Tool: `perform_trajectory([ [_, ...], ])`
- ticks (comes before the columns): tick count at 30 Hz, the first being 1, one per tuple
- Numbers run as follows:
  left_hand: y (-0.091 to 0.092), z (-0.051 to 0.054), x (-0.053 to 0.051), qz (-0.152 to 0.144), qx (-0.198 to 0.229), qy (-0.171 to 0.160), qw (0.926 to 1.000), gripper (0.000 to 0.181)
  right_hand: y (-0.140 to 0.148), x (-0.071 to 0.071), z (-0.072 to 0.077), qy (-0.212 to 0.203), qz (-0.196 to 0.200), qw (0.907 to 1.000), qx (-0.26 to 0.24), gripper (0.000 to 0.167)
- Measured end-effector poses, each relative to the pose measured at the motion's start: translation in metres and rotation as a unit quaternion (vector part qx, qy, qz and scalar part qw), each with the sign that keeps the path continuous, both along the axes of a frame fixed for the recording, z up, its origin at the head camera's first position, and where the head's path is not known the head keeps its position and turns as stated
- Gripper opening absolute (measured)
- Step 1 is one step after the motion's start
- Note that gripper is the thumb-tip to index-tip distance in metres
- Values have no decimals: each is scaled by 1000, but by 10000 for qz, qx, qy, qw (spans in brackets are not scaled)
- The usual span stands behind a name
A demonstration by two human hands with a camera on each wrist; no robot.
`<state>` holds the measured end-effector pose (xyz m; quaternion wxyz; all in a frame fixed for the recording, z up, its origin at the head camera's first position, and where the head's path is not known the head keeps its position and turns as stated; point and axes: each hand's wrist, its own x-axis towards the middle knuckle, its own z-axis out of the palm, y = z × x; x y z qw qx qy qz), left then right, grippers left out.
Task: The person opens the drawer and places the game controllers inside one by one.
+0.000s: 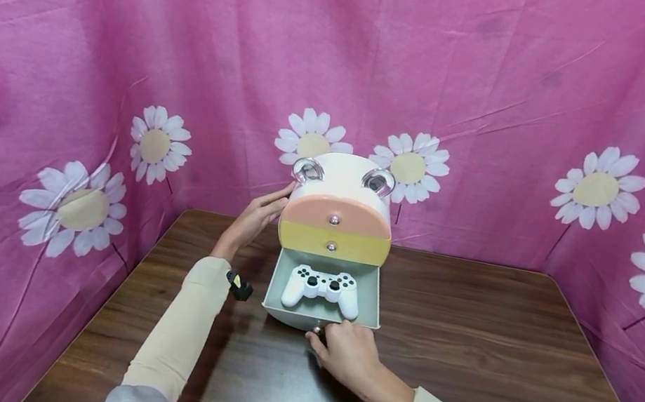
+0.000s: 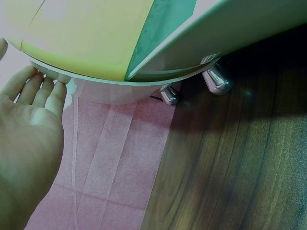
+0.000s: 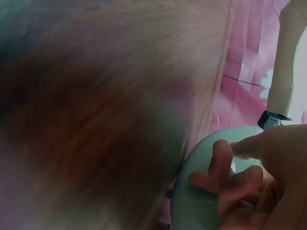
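Observation:
A small rounded drawer cabinet [image 1: 344,178] stands on the table, with a peach drawer [image 1: 311,212] above a yellow drawer [image 1: 303,237]. Its pale green bottom drawer [image 1: 277,279] is pulled out, and a white game controller [image 1: 323,288] lies inside. My left hand [image 1: 255,222] rests its fingertips against the cabinet's left side; the left wrist view shows that hand [image 2: 33,129] with fingers extended along the curved wall. At the green drawer's front, my right hand [image 1: 351,354] pinches the round knob [image 1: 318,328] with curled fingers. The right wrist view shows this hand [image 3: 254,187] close to the green front, partly blurred.
Two chrome rings [image 1: 310,170] sit on top of the cabinet like eyes. Short metal feet [image 2: 218,81] hold it above the brown wooden table [image 1: 468,325]. A pink curtain [image 1: 481,57] with daisies hangs behind and at both sides.

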<state>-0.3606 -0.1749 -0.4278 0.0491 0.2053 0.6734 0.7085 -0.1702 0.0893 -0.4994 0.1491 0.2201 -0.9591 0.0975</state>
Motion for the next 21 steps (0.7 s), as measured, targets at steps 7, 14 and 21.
perform_trajectory([
  [7,0,1,-1,3,-55,12,10000,54,-5,-3,-1,131,-1,9999,45,64],
  [14,0,1,-2,15,-11,7,10000,55,-7,-5,0,619,-50,9978,232,65],
  [21,-1,0,0,-16,-11,28,10000,55,-7,-6,1,1380,74,9904,39,58],
])
